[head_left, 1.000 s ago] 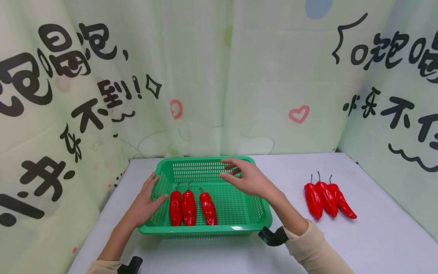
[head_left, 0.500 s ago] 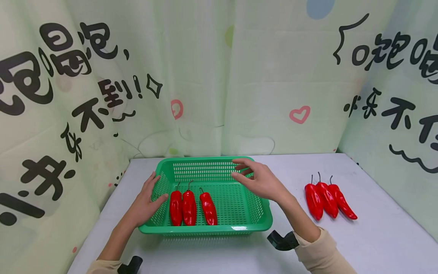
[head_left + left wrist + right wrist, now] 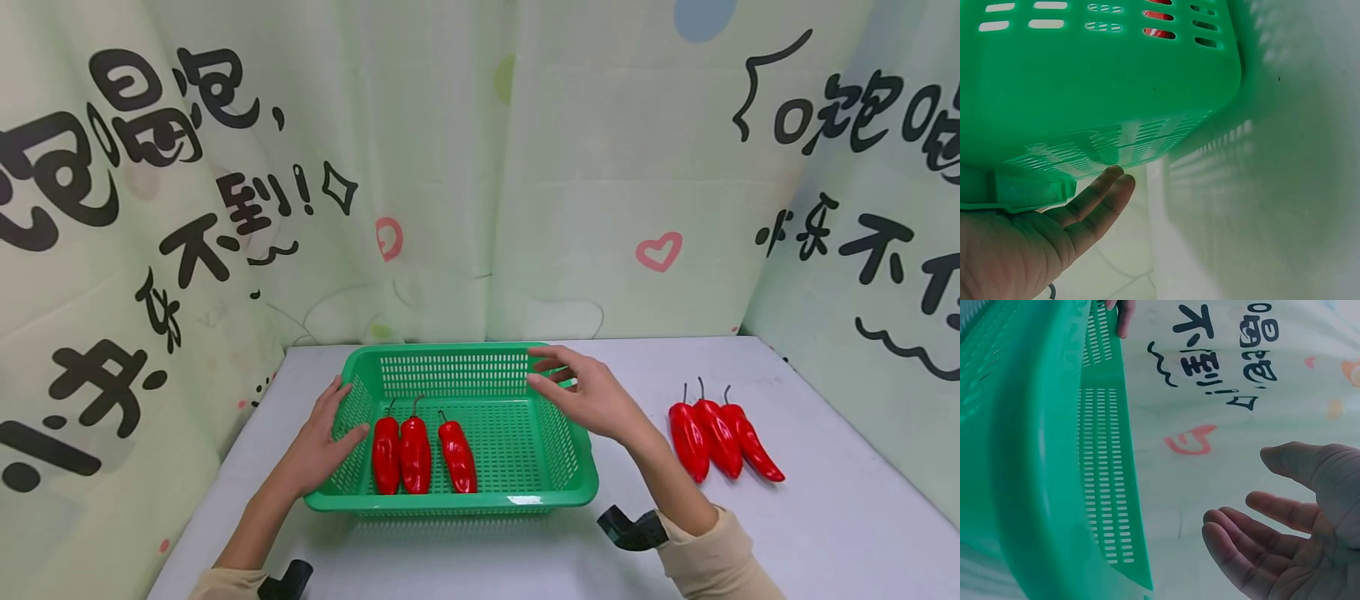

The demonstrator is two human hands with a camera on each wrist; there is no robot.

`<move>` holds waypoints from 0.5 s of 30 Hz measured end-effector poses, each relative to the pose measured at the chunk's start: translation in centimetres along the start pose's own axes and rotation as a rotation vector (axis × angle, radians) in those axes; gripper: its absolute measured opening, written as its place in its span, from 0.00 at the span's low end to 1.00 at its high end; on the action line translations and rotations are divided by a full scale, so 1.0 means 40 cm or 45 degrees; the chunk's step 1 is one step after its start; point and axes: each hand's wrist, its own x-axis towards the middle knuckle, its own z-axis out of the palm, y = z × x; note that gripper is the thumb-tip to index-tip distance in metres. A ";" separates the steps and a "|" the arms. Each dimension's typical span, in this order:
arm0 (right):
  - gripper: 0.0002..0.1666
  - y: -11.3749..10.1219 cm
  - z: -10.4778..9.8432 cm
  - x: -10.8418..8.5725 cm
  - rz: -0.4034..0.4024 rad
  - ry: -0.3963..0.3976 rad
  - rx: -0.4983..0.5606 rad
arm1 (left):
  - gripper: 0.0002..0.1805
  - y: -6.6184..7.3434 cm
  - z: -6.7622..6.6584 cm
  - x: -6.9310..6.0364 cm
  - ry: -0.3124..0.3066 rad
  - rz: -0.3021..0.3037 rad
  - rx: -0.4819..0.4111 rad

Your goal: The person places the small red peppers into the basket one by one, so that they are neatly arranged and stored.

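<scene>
Printed curtain (image 3: 450, 125) behind a white table (image 3: 840, 533), basket (image 3: 510, 450) on it. Right hand (image 3: 588, 396) has shifted rightward since the earlier frame, now near the basket's back right corner, thumb and fingers wide apart, holding nothing; left hand (image 3: 324, 446) unmoved, fingers extended, touching the basket's left rim. Right hand hides part of that corner (curtain lettering (image 3: 48, 447) cut off at frame edges). Basket holds three peppers (image 3: 416, 454); three other peppers (image 3: 717, 437) lie right of it.
</scene>
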 end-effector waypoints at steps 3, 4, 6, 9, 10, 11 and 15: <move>0.29 0.008 -0.006 -0.003 0.002 0.008 0.007 | 0.42 0.000 0.000 0.000 0.000 0.001 0.001; 0.29 0.010 -0.007 -0.005 0.003 0.010 0.006 | 0.42 0.000 0.000 0.000 0.000 0.002 0.002; 0.29 0.015 -0.011 -0.007 0.007 0.013 0.003 | 0.42 -0.001 0.000 0.000 0.000 0.005 0.005; 0.29 0.022 -0.018 -0.012 0.016 0.019 -0.003 | 0.42 -0.001 -0.001 0.000 -0.001 0.008 0.001; 0.29 0.024 -0.020 -0.013 0.020 0.020 -0.006 | 0.42 0.000 -0.001 0.000 -0.001 0.010 0.000; 0.29 0.027 -0.023 -0.015 0.026 0.022 -0.010 | 0.42 0.000 -0.001 -0.001 -0.002 0.011 0.000; 0.30 0.035 -0.032 -0.024 0.049 0.031 -0.031 | 0.42 0.003 -0.002 -0.001 -0.003 0.007 -0.001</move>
